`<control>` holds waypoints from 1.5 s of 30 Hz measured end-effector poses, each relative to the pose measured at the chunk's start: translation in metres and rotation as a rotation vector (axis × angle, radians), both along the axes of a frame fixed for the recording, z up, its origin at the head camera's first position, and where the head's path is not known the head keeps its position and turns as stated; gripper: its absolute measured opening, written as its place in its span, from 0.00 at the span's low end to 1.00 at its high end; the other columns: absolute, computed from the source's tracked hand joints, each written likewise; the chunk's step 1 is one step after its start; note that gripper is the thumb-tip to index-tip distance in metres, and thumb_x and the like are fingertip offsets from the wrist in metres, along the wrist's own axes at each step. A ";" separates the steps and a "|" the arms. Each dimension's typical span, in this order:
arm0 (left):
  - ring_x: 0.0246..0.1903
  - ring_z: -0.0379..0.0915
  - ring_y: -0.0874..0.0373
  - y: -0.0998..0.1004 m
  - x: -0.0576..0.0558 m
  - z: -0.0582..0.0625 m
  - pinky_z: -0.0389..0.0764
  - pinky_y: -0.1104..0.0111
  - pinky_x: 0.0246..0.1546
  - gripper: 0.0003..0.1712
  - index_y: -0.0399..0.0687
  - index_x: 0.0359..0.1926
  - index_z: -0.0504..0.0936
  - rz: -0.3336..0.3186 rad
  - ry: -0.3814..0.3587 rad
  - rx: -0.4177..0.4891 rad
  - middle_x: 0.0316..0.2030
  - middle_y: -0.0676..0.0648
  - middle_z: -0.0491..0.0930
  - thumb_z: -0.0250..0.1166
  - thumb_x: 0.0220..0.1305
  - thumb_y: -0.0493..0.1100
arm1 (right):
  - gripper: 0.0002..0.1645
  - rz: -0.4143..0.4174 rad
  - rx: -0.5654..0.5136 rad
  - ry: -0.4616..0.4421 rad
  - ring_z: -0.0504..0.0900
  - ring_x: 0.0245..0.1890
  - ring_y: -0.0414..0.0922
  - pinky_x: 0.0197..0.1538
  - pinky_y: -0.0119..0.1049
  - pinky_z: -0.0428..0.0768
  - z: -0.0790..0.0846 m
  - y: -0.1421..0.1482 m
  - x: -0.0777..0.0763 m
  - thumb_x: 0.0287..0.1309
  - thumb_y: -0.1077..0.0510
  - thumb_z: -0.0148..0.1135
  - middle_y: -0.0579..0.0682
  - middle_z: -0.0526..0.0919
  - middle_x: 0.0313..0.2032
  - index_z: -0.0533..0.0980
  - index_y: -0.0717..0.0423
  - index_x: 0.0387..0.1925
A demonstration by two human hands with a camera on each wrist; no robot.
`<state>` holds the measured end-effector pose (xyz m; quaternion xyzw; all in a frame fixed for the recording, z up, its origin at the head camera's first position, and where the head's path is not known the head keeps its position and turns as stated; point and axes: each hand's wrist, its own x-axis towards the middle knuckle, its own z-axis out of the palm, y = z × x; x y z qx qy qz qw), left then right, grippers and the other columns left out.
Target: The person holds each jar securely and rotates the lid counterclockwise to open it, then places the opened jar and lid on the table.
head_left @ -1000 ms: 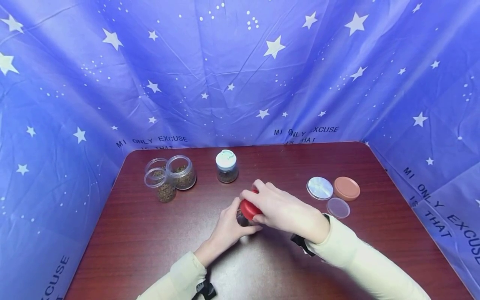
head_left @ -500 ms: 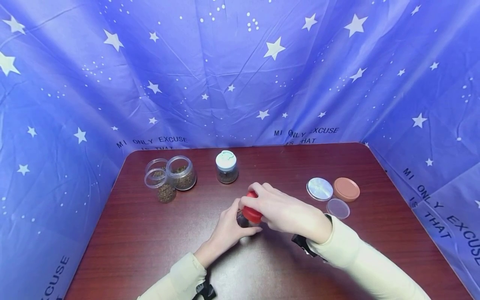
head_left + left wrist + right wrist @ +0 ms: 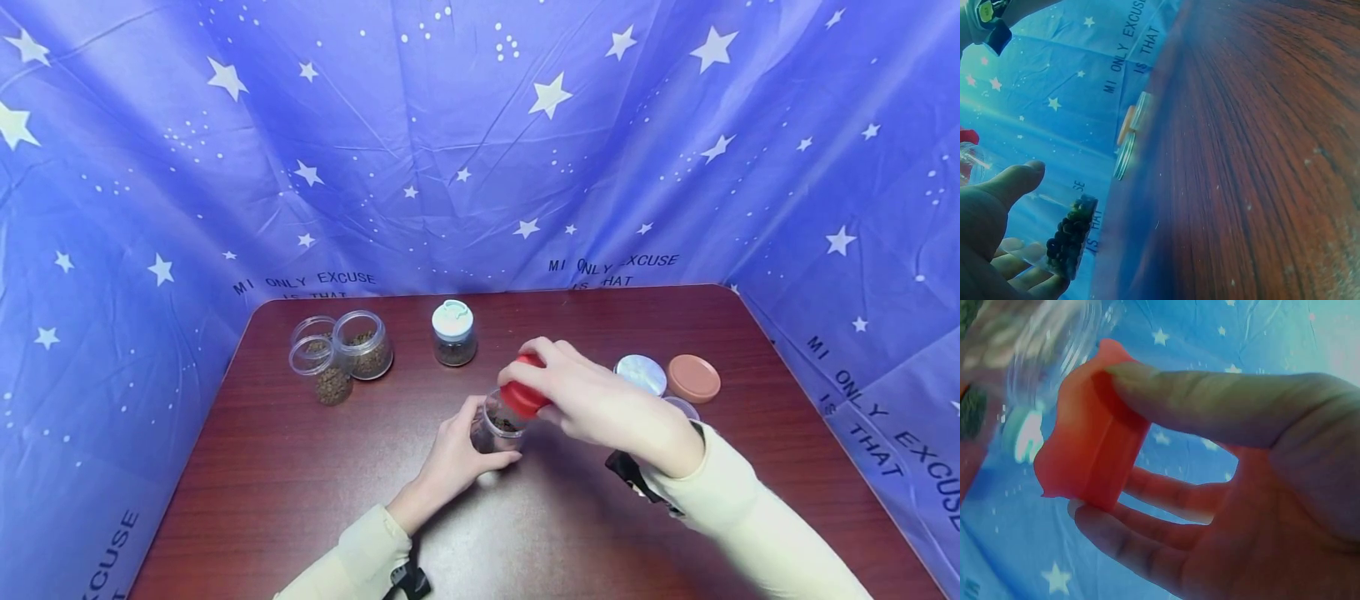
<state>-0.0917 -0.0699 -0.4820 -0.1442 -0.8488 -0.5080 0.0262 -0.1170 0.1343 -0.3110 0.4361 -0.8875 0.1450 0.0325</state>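
Note:
My left hand [image 3: 452, 450] grips a clear jar [image 3: 491, 433] upright on the table, its thumb on the near side. Dark roundish pieces [image 3: 1071, 240] lie at the bottom of that jar in the left wrist view. Between the thumb and fingers of my right hand [image 3: 585, 400] is a red lid [image 3: 522, 398], tilted and raised off the jar's mouth, which shows open beneath it. In the right wrist view the lid [image 3: 1091, 437] has a wavy edge, and the thumb [image 3: 1172, 400] presses on one side with fingers on the other.
A jar with a pale mint lid [image 3: 453, 325] stands at the back. Three lidless clear jars with brown pellets cluster at the left, one in front [image 3: 332, 385]. Right of my right hand lie a silvery lid [image 3: 641, 375], an orange lid [image 3: 693, 377] and a clear lid [image 3: 682, 407].
The red lid, on the jar's top earlier, has come off and moved up and right with my right hand. My left hand keeps its hold on the jar.

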 end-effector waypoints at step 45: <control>0.51 0.84 0.54 -0.006 0.004 0.001 0.81 0.54 0.56 0.40 0.46 0.57 0.77 0.016 0.047 0.015 0.48 0.48 0.87 0.87 0.44 0.48 | 0.39 -0.429 0.311 0.041 0.76 0.34 0.61 0.33 0.54 0.74 -0.133 0.132 -0.024 0.32 0.49 0.88 0.61 0.76 0.33 0.76 0.61 0.44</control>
